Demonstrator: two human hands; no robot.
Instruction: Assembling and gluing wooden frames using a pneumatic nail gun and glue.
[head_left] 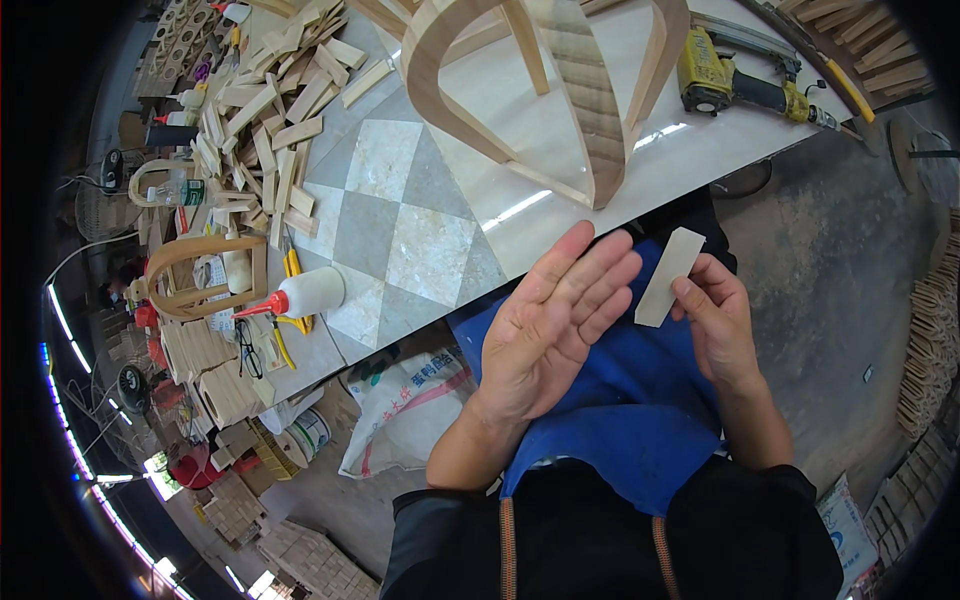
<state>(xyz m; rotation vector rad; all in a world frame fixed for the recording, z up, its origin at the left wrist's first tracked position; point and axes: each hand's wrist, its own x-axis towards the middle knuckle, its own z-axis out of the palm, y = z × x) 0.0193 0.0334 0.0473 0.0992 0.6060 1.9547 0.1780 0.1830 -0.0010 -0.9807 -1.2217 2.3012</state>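
1. being pinched between the thumb and fingers of the right hand (722, 325), a pale strip (666, 280) is held up in front of a blue apron (620, 430), its upper end tilted to the right.
2. the strip is gripped at its right edge, and both of its ends are left uncovered.
3. the left hand (550, 330) is held open, palm turned up, with its fingers stretched toward the strip; the fingertips are placed just beside it, though whether they are touched by it cannot be told.
4. beyond the hands, a wooden frame (590, 100) with curved legs is set on the table (440, 245), its nearest corner placed close to the table's edge.
5. to the right of the frame, a yellow nail gun (708, 75) is laid on the same table.
6. at the left, a white bottle (318, 291) is seen with its red nozzle pointed left.
7. farther back, loose wood pieces (270, 140) are heaped in a pile.
8. below the table's left part, a white sack (410, 415) is seen, partly crumpled.
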